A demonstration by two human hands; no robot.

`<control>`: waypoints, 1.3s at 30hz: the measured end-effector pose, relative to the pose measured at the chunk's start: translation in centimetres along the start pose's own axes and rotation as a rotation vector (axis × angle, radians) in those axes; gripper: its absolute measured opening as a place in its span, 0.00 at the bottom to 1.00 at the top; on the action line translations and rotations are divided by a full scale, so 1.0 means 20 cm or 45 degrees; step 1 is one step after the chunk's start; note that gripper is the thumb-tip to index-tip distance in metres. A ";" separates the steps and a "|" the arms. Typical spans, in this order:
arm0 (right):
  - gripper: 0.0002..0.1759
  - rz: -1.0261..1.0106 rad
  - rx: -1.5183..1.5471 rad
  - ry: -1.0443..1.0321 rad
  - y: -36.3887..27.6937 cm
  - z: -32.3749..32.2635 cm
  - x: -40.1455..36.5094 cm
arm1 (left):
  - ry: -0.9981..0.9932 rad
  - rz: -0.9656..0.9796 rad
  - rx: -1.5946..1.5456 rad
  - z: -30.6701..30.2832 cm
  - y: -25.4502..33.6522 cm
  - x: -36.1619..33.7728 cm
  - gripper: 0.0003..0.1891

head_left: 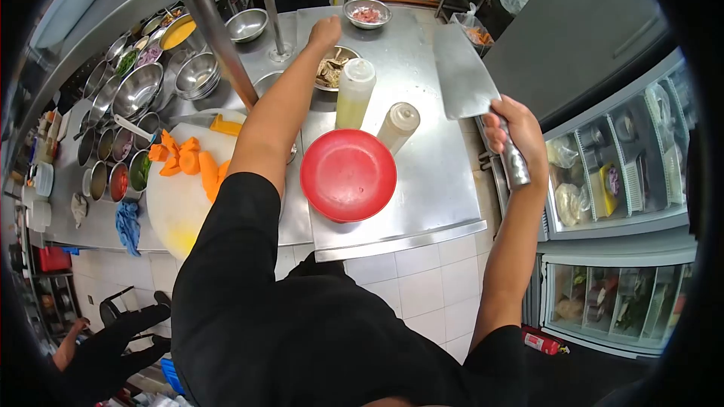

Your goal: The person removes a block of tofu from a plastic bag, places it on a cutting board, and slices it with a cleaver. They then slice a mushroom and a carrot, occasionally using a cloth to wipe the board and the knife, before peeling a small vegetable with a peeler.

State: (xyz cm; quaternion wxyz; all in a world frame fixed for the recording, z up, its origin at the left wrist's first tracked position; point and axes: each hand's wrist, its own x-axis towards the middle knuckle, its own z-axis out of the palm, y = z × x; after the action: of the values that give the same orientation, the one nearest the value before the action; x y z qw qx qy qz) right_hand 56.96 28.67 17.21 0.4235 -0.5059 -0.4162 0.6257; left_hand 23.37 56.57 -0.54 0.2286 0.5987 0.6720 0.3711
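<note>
My right hand [520, 130] grips a cleaver [466, 75] by its metal handle, with the wide blade raised over the right side of the steel table. Stretched far forward, my left hand [326, 32] is closed beside a metal bowl [357, 51] of pale brown sliced pieces. Whatever its fingers hold, if anything, is hidden. Nearer to me stand a squeeze bottle of yellowish liquid [354, 98], a second squeeze bottle [400, 124] and a red round dish [348, 173]. Beyond my left hand sits a metal bowl of pinkish pieces [367, 15].
On my left, orange chunks [185, 157] lie on a round white cutting board [170, 211]. Several steel bowls [139, 90] fill the counter under a shelf post [219, 45]. Glass-door refrigerators [615, 158] stand at right. Another person [113, 347] is at lower left.
</note>
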 end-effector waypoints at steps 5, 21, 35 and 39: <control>0.07 -0.066 0.030 0.125 0.05 -0.08 -0.18 | 0.037 -0.069 0.032 0.02 0.03 0.04 0.23; 0.10 -0.374 -0.221 0.660 0.42 -0.12 -0.68 | 0.544 0.256 -0.310 -0.14 0.27 -0.12 0.17; 0.13 -0.547 0.054 0.678 0.85 0.15 -0.88 | 0.224 0.846 -0.526 -1.20 0.07 -2.22 0.09; 0.13 -0.552 0.069 0.688 0.97 0.39 -1.01 | 0.752 0.410 -0.421 -1.61 -0.76 -2.39 0.07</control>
State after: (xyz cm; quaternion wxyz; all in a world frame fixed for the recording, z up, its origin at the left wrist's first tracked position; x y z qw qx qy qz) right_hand 49.70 3.00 5.68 0.6545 -0.5418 -0.3701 0.3755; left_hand -1.97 2.67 1.04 0.0571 0.5187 0.5373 0.6626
